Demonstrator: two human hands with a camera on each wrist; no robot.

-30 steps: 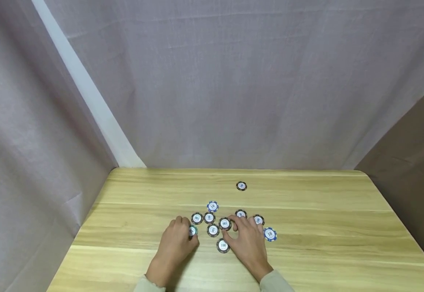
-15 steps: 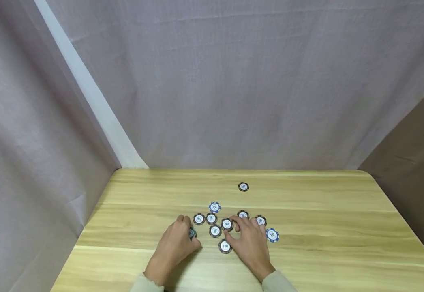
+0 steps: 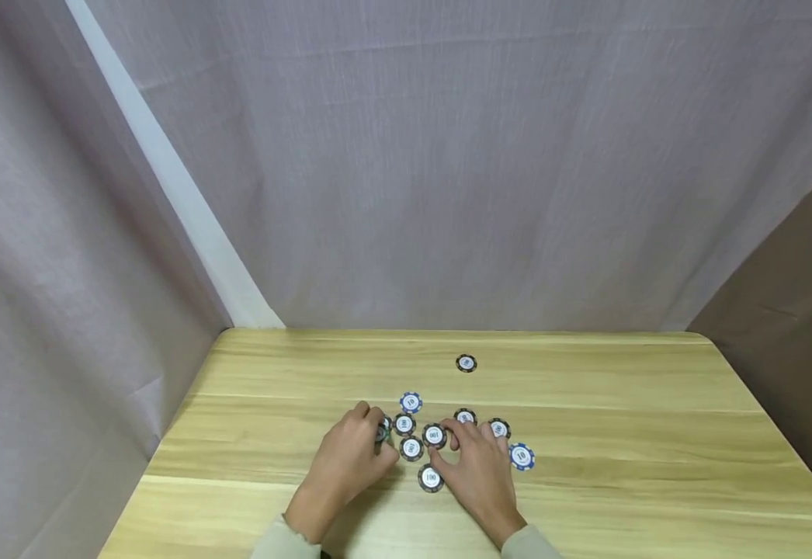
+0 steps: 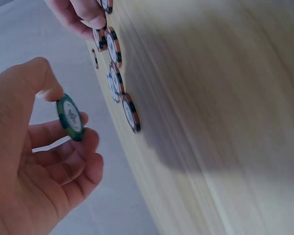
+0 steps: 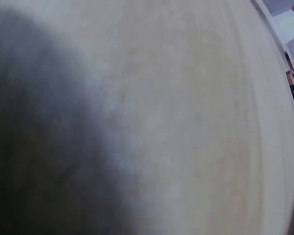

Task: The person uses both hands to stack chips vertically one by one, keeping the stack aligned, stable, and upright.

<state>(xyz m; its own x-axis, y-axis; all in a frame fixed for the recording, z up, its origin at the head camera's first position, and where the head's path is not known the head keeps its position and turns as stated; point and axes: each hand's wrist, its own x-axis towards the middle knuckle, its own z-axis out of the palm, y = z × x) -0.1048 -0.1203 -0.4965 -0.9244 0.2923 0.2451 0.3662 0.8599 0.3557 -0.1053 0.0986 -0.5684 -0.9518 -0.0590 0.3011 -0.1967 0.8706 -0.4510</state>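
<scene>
My left hand (image 3: pixel 353 458) pinches a green poker chip (image 4: pixel 71 118) between thumb and fingers, tilted and raised above the table in the left wrist view. From the head, this hand and the green chip partly cover the leftmost black poker chip. A black chip marked 100 (image 3: pixel 434 435) lies between the thumb and forefinger of my right hand (image 3: pixel 476 470), which grip its right side. Around it lie other black chips, one to the left (image 3: pixel 411 448) and one nearer me (image 3: pixel 431 477). The right wrist view shows mostly blurred tabletop, with the hand's grip out of sight.
A blue chip marked 10 (image 3: pixel 522 456) lies right of the right hand, and another blue chip (image 3: pixel 411 402) farther back. One black chip (image 3: pixel 466 363) sits alone near the rear of the wooden table (image 3: pixel 657 435). Grey curtains (image 3: pixel 413 171) hang behind and beside it.
My left hand has moved forward and to the right with the green chip, over the leftmost black chip. The right hand stays at the same black chip.
</scene>
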